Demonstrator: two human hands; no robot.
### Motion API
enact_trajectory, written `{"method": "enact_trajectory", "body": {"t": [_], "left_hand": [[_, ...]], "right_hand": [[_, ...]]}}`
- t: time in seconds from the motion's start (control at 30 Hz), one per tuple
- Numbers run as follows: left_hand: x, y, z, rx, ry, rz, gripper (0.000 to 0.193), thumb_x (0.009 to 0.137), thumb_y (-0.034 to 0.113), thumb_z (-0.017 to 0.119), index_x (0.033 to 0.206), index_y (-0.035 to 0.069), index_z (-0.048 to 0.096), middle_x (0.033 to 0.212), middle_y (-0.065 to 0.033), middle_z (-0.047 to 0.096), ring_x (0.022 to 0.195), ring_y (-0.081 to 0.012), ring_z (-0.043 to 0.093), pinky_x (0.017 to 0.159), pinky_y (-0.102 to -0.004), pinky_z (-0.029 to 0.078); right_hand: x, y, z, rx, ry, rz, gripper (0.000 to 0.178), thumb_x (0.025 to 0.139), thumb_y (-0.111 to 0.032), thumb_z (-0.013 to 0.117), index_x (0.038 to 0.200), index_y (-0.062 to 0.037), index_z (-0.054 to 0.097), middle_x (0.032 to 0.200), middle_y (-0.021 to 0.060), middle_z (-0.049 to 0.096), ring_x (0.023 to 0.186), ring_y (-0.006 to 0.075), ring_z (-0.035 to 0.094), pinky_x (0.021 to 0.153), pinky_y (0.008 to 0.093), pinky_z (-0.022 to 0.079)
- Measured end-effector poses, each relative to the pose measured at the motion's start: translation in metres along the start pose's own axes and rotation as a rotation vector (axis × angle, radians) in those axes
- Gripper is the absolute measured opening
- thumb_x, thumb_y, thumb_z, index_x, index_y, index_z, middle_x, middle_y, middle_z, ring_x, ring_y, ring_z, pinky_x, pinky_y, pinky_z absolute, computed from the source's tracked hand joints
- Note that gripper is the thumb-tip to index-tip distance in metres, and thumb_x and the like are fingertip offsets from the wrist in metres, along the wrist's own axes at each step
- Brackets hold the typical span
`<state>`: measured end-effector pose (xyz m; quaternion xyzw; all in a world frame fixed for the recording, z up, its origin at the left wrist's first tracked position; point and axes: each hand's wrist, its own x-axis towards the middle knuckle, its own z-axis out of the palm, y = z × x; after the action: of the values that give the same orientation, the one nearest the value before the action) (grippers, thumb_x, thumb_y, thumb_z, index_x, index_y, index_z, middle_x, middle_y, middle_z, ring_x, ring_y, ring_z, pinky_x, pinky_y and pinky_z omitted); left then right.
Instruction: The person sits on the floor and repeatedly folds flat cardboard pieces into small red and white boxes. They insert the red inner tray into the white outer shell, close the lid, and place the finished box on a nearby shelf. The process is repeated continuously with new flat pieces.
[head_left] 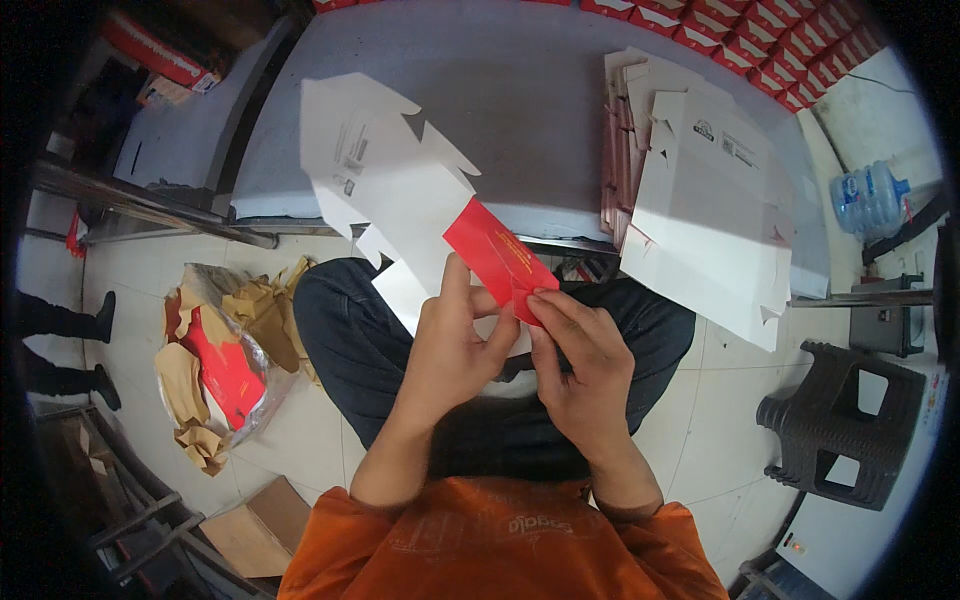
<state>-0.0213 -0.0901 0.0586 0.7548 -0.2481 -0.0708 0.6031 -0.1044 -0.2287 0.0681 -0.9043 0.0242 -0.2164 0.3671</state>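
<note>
A flat die-cut carton blank, white with notched edges, extends from over my lap onto the grey table. Its near end shows a red panel with small gold print and a crease across it. My left hand holds the red panel's near left edge, index finger up along it and thumb near the corner. Pinched between the thumb and fingers of my right hand is the panel's near right corner, a small red flap. Both hands meet closely there, above my dark trousers.
More white carton blanks lie stacked at the table's right. Rows of red boxes line the far right edge. Torn brown paper with red sheets sits on the floor at left. Stacked dark stools and a water bottle are at right.
</note>
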Motion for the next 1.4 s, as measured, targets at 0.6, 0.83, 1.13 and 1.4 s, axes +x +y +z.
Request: {"method": "enact_trajectory", "body": {"t": [0.6, 0.83, 1.13, 1.4], "left_hand": [[-0.005, -0.018, 0.006, 0.018, 0.046, -0.007, 0.045, 0.087, -0.003, 0.063, 0.126, -0.004, 0.041, 0.099, -0.0205, 0.071, 0.092, -0.0300, 0.073, 0.074, -0.0309, 0.056], [0.000, -0.026, 0.000, -0.215, 0.053, 0.041, 0.035, 0.086, -0.005, 0.063, 0.118, -0.004, 0.048, 0.101, -0.0207, 0.069, 0.095, -0.0265, 0.071, 0.077, -0.0325, 0.055], [-0.008, -0.019, -0.008, 0.158, -0.086, -0.011, 0.047, 0.083, 0.004, 0.069, 0.124, -0.001, 0.047, 0.107, -0.0257, 0.065, 0.098, -0.0448, 0.066, 0.080, -0.0435, 0.054], [-0.014, 0.007, -0.016, 0.017, -0.342, 0.095, 0.070, 0.080, 0.009, 0.076, 0.141, -0.001, 0.043, 0.113, -0.0215, 0.065, 0.101, -0.0382, 0.065, 0.087, -0.0404, 0.052]], "right_hand": [[0.008, 0.008, 0.007, -0.036, -0.017, -0.103, 0.027, 0.071, 0.002, 0.074, 0.098, -0.0020, 0.072, 0.103, 0.0109, 0.071, 0.082, 0.0251, 0.067, 0.069, 0.0314, 0.055], [0.011, 0.022, 0.009, 0.023, -0.053, -0.248, 0.028, 0.069, -0.005, 0.076, 0.097, -0.0078, 0.072, 0.108, 0.0058, 0.071, 0.071, 0.0222, 0.064, 0.061, 0.0317, 0.053], [0.006, 0.017, 0.024, 0.462, -0.032, 0.304, 0.027, 0.078, 0.004, 0.078, 0.103, 0.0052, 0.068, 0.129, 0.0207, 0.059, 0.094, 0.0167, 0.068, 0.071, 0.0251, 0.057], [0.002, 0.028, 0.030, 0.596, 0.038, 0.239, 0.025, 0.087, -0.009, 0.075, 0.092, -0.0053, 0.051, 0.094, 0.0045, 0.056, 0.073, 0.0088, 0.053, 0.061, 0.0233, 0.045]]}}
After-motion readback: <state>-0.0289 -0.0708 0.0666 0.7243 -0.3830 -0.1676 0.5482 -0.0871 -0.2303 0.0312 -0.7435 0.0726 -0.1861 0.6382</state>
